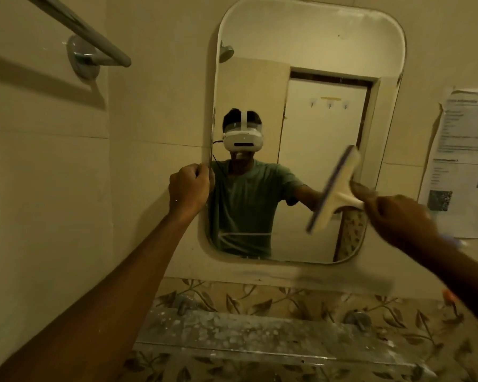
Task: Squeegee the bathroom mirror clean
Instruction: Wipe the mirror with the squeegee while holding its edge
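A tall mirror (pixel 309 64) with rounded corners hangs on the cream wall ahead. My left hand (pixel 188 188) grips its left edge about halfway up. My right hand (pixel 398 219) holds a white squeegee (pixel 334 193) by its handle in front of the mirror's lower right part. The blade runs on a slant, its top end towards the right, and it is blurred. Whether the blade touches the glass cannot be told. The mirror reflects a person in a green shirt with a white headset and a closed door behind.
A glass shelf (pixel 260 334) spotted with white marks juts out below the mirror, over leaf-patterned tiles. A metal towel rail (pixel 94 34) is fixed high on the left wall. Printed paper sheets (pixel 464 161) are stuck to the wall right of the mirror.
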Demonstrator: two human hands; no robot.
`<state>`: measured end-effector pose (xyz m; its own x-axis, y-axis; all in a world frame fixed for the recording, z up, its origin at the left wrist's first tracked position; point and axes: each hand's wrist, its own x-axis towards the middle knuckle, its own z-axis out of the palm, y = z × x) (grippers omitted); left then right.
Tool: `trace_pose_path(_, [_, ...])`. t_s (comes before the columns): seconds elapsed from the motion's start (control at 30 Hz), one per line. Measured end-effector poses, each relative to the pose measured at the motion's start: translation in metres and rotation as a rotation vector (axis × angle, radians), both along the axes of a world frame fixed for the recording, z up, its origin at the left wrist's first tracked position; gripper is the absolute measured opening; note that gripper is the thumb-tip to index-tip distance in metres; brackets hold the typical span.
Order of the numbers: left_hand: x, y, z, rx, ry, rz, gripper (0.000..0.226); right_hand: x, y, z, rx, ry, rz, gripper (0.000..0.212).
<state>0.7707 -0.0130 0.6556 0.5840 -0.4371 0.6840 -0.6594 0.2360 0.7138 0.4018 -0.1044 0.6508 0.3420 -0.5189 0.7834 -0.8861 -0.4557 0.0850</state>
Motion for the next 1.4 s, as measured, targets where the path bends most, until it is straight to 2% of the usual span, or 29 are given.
trace_pose_path(0.07, [-0.001,0.001,0.003,0.013,-0.013,0.028,0.043,-0.005,0.003,0.010,-0.015,0.007,-0.030,0.061])
trace_pose_path(0.1, [0.000,0.001,0.005,0.020,-0.015,0.027,0.044,0.006,0.008,0.017,-0.047,0.018,0.030,0.049])
trace_pose_path(0.17, [0.001,0.002,0.006,0.040,-0.010,-0.001,0.045,0.053,0.020,0.038,-0.123,0.117,0.193,0.009])
trace_pose_path(0.23, [0.002,0.005,0.006,0.055,-0.006,-0.027,0.044,0.116,0.022,0.057,-0.109,0.203,0.250,0.018])
trace_pose_path(0.3, [0.004,0.007,0.005,0.059,0.007,-0.060,0.042,0.166,0.025,0.077,-0.017,0.134,0.240,0.028])
trace_pose_path(0.37, [0.005,0.009,0.006,0.055,0.032,-0.114,0.039,0.177,0.027,0.092,-0.038,0.103,0.251,0.031])
trace_pose_path(0.47, [0.010,0.010,0.005,0.063,0.067,-0.198,0.036,0.120,0.017,0.098,-0.038,0.139,0.243,0.028])
trace_pose_path(0.57, [0.016,0.011,0.010,0.121,0.038,-0.238,0.035,0.032,0.000,0.095,0.022,-0.099,0.139,0.046])
trace_pose_path(0.67, [0.016,0.014,0.026,0.192,-0.080,-0.162,0.041,0.001,-0.012,0.104,0.007,-0.057,0.002,0.050])
trace_pose_path(0.77, [0.016,0.017,0.053,0.126,-0.185,-0.012,0.048,0.005,-0.014,0.112,-0.053,-0.038,0.002,0.048])
trace_pose_path(0.83, [0.015,0.016,0.080,-0.025,-0.150,0.019,0.049,0.009,-0.015,0.117,-0.081,-0.038,0.021,0.047])
trace_pose_path(0.93, [0.006,0.013,0.124,-0.165,-0.068,-0.052,0.047,0.025,-0.011,0.134,-0.099,-0.084,0.063,0.045])
trace_pose_path(1.0, [-0.001,0.009,0.143,-0.179,0.025,-0.118,0.047,0.046,-0.003,0.149,-0.146,-0.078,0.125,0.041])
trace_pose_path(1.07, [-0.005,0.006,0.151,-0.158,0.112,-0.125,0.048,0.079,0.011,0.167,-0.205,0.026,0.184,0.036])
trace_pose_path(1.13, [-0.007,0.005,0.156,-0.135,0.152,-0.102,0.051,0.120,0.025,0.181,-0.241,0.121,0.225,0.036])
trace_pose_path(1.23, [-0.008,0.006,0.159,-0.118,0.160,-0.088,0.054,0.153,0.034,0.193,-0.252,0.134,0.250,0.036])
trace_pose_path(1.33, [-0.005,0.007,0.159,-0.104,0.157,-0.120,0.054,0.114,0.020,0.192,-0.241,0.202,0.174,0.038])
trace_pose_path(1.4, [-0.003,0.007,0.159,-0.098,0.148,-0.143,0.053,0.061,0.004,0.188,-0.121,0.021,0.123,0.038])
